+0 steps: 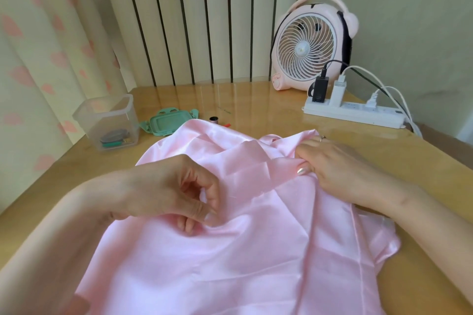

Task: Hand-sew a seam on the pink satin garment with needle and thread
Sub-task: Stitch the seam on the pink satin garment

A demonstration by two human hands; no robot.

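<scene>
Pink satin garment (230, 250) spread on the table (256, 100), mid-seam.
The left hand (179, 192) pinches the cloth, perhaps with a needle; the right hand (340, 166) grips a fold. Keeping the span between them taut should even the stitches.

Light: bright, soft, even; shadows faint
Glare: sheen on table (256, 94) and satin (230, 250)
Blur: left hand (174, 189) slightly smeared
Edges: wide-angle bending, corners stretched and soft
</scene>
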